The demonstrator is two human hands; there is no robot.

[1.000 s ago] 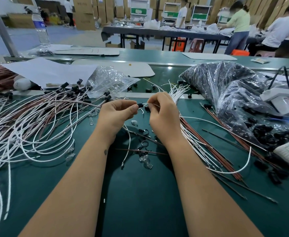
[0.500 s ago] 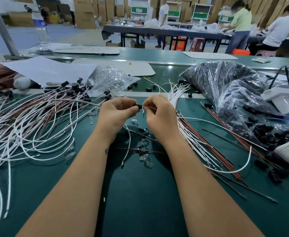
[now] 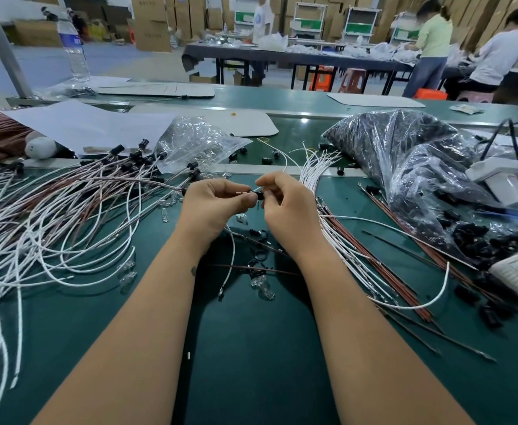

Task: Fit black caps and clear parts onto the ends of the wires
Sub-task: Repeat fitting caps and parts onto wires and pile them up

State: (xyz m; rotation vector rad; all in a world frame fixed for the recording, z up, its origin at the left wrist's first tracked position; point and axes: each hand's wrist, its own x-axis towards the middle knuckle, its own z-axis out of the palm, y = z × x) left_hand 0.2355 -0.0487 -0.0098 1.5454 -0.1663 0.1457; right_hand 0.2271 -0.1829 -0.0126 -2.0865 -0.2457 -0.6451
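My left hand (image 3: 211,207) pinches the end of a thin wire (image 3: 241,193) above the green table (image 3: 251,348). My right hand (image 3: 285,207) pinches a small black cap (image 3: 259,196) right at that wire end, the two hands almost touching. A white wire (image 3: 231,256) hangs down from my left hand to the table. Below the hands lie loose black caps (image 3: 259,256) and clear parts (image 3: 262,285). A pile of white and brown wires with caps fitted (image 3: 67,204) spreads on the left. Bare white and brown wires (image 3: 359,250) lie to the right.
A clear bag of clear parts (image 3: 196,142) lies behind the hands. A large bag of black caps (image 3: 429,179) fills the right, with spilled caps (image 3: 478,237) and a white device (image 3: 503,179) beside it. White paper (image 3: 83,124) and a water bottle (image 3: 75,50) stand far left. People work at tables beyond.
The black cap has shifted from my left fingertips toward my right fingers, and a short length of wire end now shows between the hands. Both hands stay in the same spot.
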